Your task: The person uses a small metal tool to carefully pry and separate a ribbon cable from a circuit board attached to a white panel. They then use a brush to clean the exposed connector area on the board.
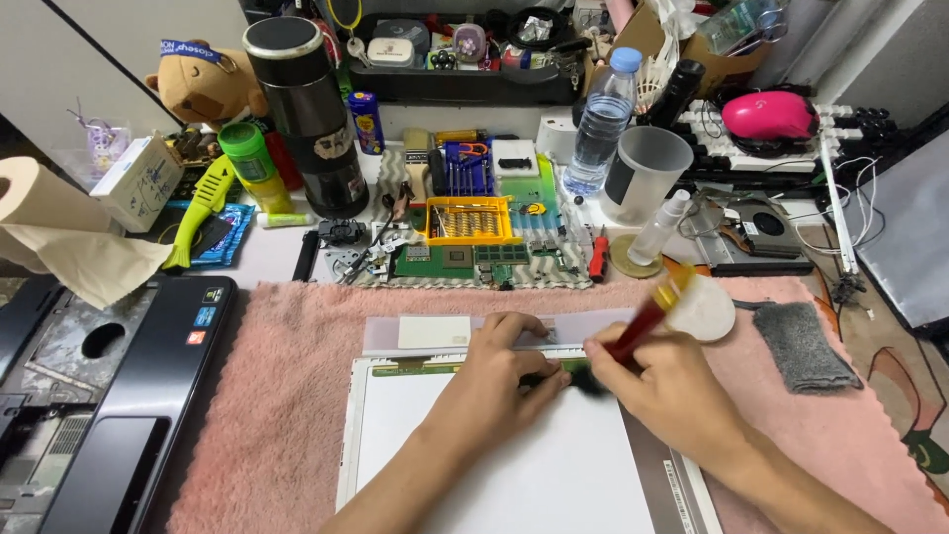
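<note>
While left hand [494,381] presses flat on panel [474,465] at towel's [287,396] near edge, likely steadying it, right hand [672,391] grips red brush [643,326] closed-fisted, bristles on panel's top-edge green strip [445,368]

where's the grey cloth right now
In the head view, the grey cloth lies on the right side of the pink towel, right of the white round pad and the right hand.

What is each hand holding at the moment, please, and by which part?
The right hand grips a red-handled brush low on its handle, near the dark bristles. The left hand holds nothing; its fingers press on the top edge of the white display panel.
</note>
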